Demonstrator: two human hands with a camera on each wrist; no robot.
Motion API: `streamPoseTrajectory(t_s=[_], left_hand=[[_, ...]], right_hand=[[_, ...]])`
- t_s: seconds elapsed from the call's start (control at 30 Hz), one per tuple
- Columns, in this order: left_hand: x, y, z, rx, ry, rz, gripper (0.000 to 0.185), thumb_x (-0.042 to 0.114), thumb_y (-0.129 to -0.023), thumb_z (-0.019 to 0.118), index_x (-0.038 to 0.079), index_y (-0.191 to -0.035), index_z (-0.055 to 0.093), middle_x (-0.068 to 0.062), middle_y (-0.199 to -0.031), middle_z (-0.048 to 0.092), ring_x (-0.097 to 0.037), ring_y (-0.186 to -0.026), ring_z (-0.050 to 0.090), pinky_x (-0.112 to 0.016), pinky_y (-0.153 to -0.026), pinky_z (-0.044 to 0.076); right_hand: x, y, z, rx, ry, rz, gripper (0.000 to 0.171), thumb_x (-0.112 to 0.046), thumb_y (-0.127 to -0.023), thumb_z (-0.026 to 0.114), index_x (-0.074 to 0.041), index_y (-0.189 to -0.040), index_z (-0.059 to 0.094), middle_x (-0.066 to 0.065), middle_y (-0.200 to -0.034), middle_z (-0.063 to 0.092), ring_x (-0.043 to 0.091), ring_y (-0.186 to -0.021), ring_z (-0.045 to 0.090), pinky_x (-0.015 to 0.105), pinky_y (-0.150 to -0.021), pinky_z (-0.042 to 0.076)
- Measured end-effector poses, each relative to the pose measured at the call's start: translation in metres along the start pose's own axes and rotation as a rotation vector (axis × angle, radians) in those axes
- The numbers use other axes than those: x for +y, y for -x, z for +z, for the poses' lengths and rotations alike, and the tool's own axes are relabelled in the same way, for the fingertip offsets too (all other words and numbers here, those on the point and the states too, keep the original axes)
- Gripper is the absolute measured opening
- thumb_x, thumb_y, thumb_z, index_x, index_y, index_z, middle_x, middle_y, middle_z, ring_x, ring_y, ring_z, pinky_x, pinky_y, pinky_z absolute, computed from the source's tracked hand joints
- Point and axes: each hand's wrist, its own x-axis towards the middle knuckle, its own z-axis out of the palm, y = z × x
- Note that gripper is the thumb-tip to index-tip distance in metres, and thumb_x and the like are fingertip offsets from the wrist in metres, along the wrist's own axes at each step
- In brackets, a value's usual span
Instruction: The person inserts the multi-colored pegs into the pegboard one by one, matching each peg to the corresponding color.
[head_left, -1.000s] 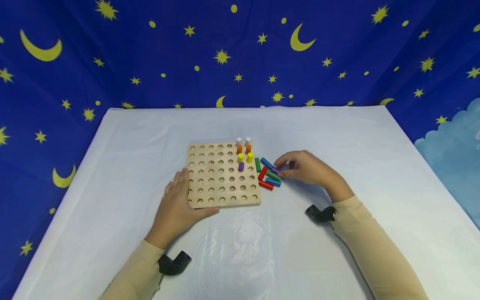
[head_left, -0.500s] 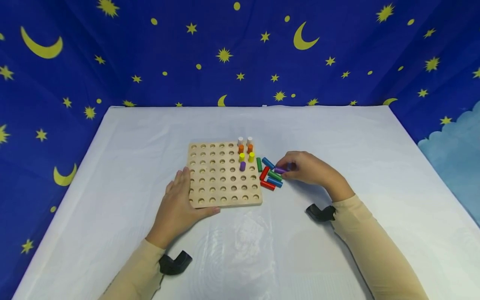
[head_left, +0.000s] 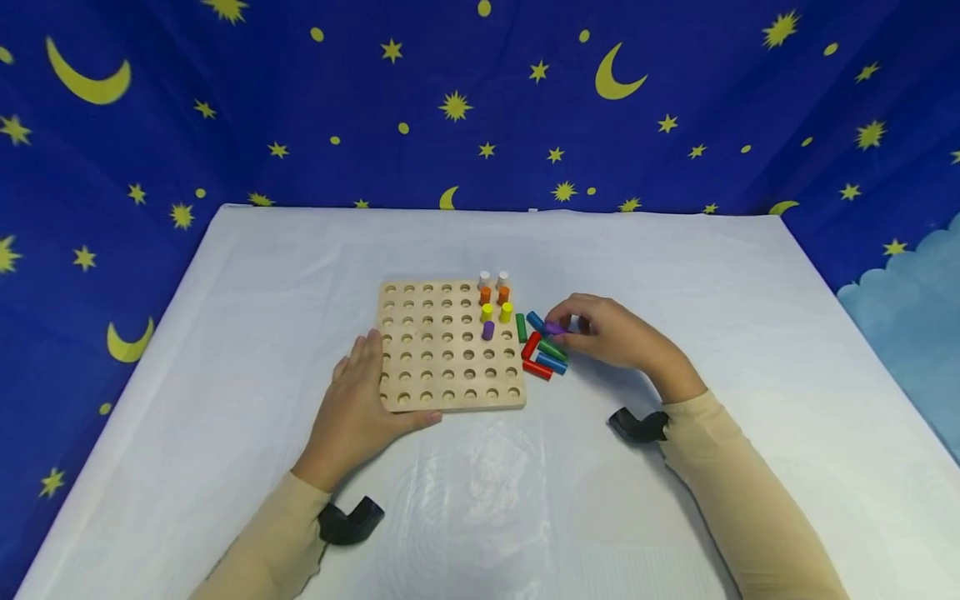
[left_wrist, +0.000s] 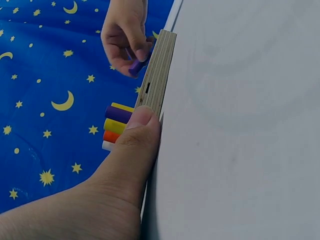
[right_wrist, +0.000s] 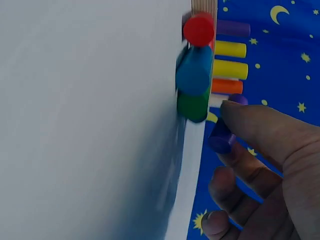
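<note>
A square wooden pegboard [head_left: 437, 364] lies on the white table. My left hand [head_left: 354, 421] rests along its left side with straight fingers, and the thumb [left_wrist: 137, 137] presses on the front edge. Pairs of white pegs [head_left: 484, 278], orange pegs [head_left: 485, 296] and yellow pegs [head_left: 507, 312] stand in the far right holes, with one purple peg [head_left: 488, 331] in front of them. To the right of the board, my right hand [head_left: 618, 333] pinches another purple peg [right_wrist: 221, 136] between thumb and fingers, above the loose pegs.
Beside the board's right edge lie loose pegs: green [head_left: 521, 327], blue [head_left: 552, 363] and red [head_left: 537, 370] ones, close together. A blue cloth [head_left: 337, 100] with yellow moons and stars hangs behind the table. Black wrist mounts [head_left: 637, 425] stick out from both sleeves.
My right hand has drawn the purple peg out from among the loose pegs and raised it slightly. The left hand keeps its place at the board. The head view has shifted a little.
</note>
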Motion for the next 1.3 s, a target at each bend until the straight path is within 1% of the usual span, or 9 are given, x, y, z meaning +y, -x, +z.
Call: streamPoseTrajectory(t_s=[0.2,0.33,0.47,0.57,0.7,0.77,0.87,1.07,1.3], left_hand=[[0.0,0.0,0.0,0.002,0.004,0.003,0.144,0.078,-0.062,0.076,0.001,-0.159,0.001,-0.021,-0.166,0.008,-0.039,-0.154,0.008,-0.054,-0.126,0.009],[-0.001,0.0,0.0,0.004,0.002,0.006,0.144,0.077,-0.062,0.077,0.001,-0.159,0.002,-0.021,-0.166,0.008,-0.039,-0.154,0.009,-0.055,-0.126,0.01],[-0.001,0.0,0.0,0.005,0.005,0.006,0.144,0.077,-0.062,0.077,0.001,-0.159,0.002,-0.022,-0.166,0.009,-0.039,-0.154,0.009,-0.055,-0.126,0.01],[-0.002,0.0,0.0,0.003,0.004,0.003,0.145,0.077,-0.061,0.077,0.001,-0.159,0.002,-0.022,-0.166,0.009,-0.039,-0.154,0.009,-0.055,-0.126,0.01],[-0.002,0.0,0.0,0.003,0.004,0.001,0.145,0.078,-0.061,0.076,0.001,-0.159,0.001,-0.022,-0.166,0.009,-0.039,-0.154,0.009,-0.055,-0.126,0.01],[-0.002,-0.001,0.001,0.004,0.005,0.002,0.145,0.078,-0.061,0.077,0.001,-0.159,0.001,-0.021,-0.166,0.008,-0.039,-0.154,0.009,-0.055,-0.126,0.01],[-0.001,-0.001,0.001,0.006,0.005,0.005,0.145,0.077,-0.061,0.078,0.001,-0.159,0.002,-0.021,-0.166,0.008,-0.039,-0.154,0.009,-0.055,-0.126,0.01],[-0.001,-0.001,0.001,0.004,0.005,0.008,0.146,0.077,-0.061,0.077,0.001,-0.159,0.002,-0.022,-0.165,0.008,-0.04,-0.154,0.009,-0.055,-0.126,0.01],[-0.001,-0.002,0.001,-0.007,-0.004,-0.007,0.146,0.079,-0.06,0.076,0.001,-0.159,0.0,-0.021,-0.166,0.007,-0.039,-0.154,0.008,-0.054,-0.126,0.009]], right_hand=[[-0.009,-0.005,0.003,0.019,-0.016,-0.06,0.027,-0.013,-0.093,0.07,-0.014,-0.12,0.067,0.0,-0.106,0.066,0.018,-0.091,0.055,0.032,-0.078,0.051],[-0.017,-0.01,0.007,0.024,-0.051,-0.082,0.023,-0.013,-0.093,0.07,-0.014,-0.115,0.067,-0.001,-0.106,0.068,0.019,-0.09,0.056,0.033,-0.077,0.052],[-0.023,-0.016,0.012,0.033,-0.092,-0.097,0.019,-0.015,-0.091,0.073,-0.017,-0.108,0.066,-0.003,-0.101,0.068,0.019,-0.087,0.058,0.032,-0.075,0.052],[-0.026,-0.021,0.016,0.057,-0.114,-0.109,0.017,-0.016,-0.089,0.075,-0.017,-0.103,0.065,-0.004,-0.097,0.069,0.018,-0.084,0.059,0.031,-0.07,0.052],[-0.03,-0.027,0.021,0.096,-0.126,-0.098,0.017,-0.016,-0.087,0.077,-0.018,-0.099,0.065,-0.004,-0.096,0.07,0.017,-0.079,0.059,0.03,-0.066,0.052],[-0.032,-0.029,0.023,0.104,-0.127,-0.082,0.016,-0.017,-0.087,0.077,-0.018,-0.098,0.065,-0.004,-0.098,0.071,0.017,-0.078,0.058,0.03,-0.066,0.051],[-0.033,-0.031,0.024,0.104,-0.13,-0.062,0.015,-0.019,-0.086,0.078,-0.02,-0.097,0.067,-0.004,-0.098,0.072,0.017,-0.078,0.059,0.031,-0.068,0.05],[-0.034,-0.032,0.026,0.103,-0.131,-0.051,0.015,-0.022,-0.085,0.08,-0.021,-0.095,0.069,-0.007,-0.094,0.073,0.014,-0.084,0.061,0.032,-0.073,0.051],[-0.035,-0.033,0.026,0.112,-0.121,-0.046,0.015,-0.022,-0.085,0.08,-0.021,-0.096,0.07,-0.007,-0.094,0.074,0.014,-0.084,0.061,0.032,-0.073,0.05]])
